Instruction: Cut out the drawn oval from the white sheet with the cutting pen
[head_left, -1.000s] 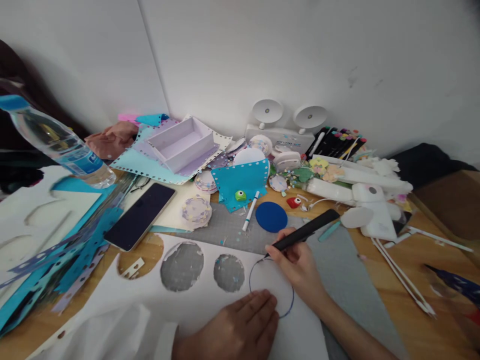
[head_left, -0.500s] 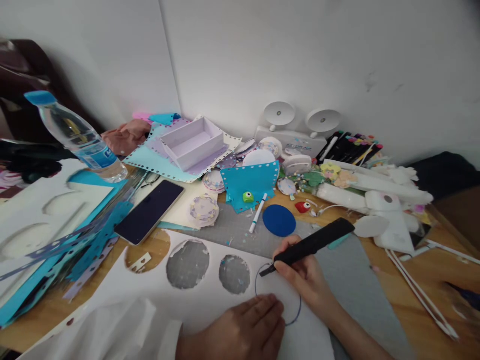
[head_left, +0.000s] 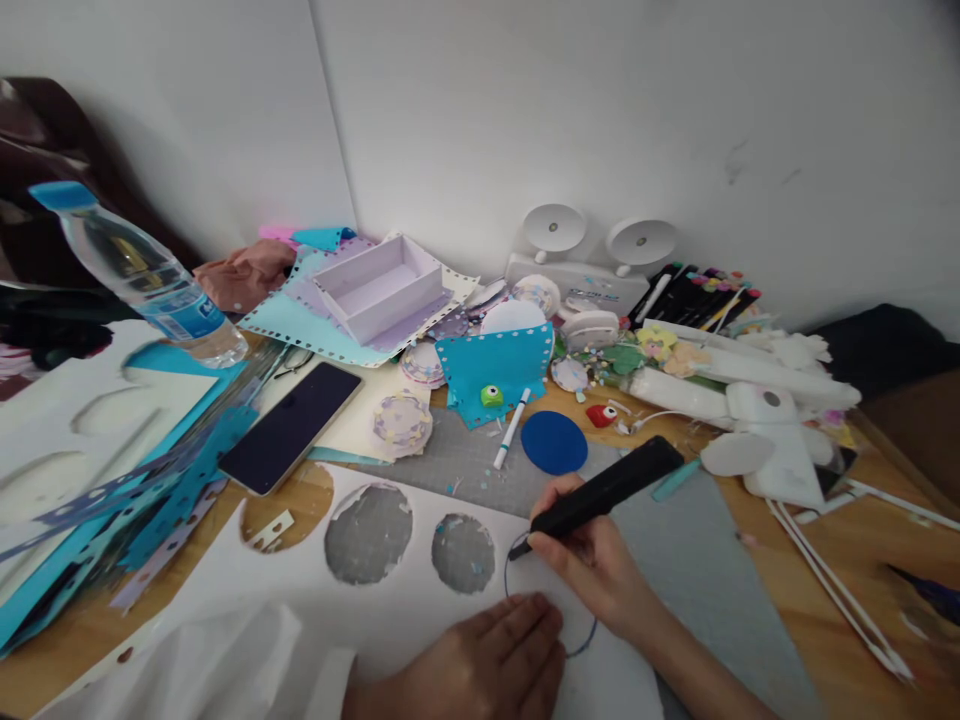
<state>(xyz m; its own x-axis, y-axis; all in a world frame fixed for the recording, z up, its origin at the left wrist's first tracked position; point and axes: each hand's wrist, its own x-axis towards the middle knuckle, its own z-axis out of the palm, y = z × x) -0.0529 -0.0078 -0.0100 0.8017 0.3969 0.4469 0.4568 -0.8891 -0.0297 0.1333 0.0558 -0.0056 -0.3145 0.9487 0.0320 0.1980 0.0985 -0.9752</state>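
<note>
My right hand [head_left: 581, 560] grips a black utility knife [head_left: 607, 488], its narrow dark tip on the upper left of a circle outline drawn on a white sheet [head_left: 420, 625]. My left hand [head_left: 495, 650] lies flat with fingers stretched out, pressing the sheet and covering the outline's lower left part. To the left of the outline the sheet has several round holes with rough edges, and the grey mat shows through two of them. A blue disc [head_left: 554, 443] lies on the grey mat [head_left: 712, 560] just beyond my right hand.
A blue-capped marker [head_left: 512, 430], a phone [head_left: 291, 428] and a turquoise paper piece [head_left: 495, 365] lie farther back. At left stands a water bottle [head_left: 142, 275]. Behind are a lilac box [head_left: 375, 290], pens [head_left: 697, 295] and white plastic devices [head_left: 776, 440]. Paper strips [head_left: 187, 490] lie left.
The knife's tip has moved a little left and down along the outline, with my right hand following. My left hand stays flat on the sheet. The whole view has shifted slightly.
</note>
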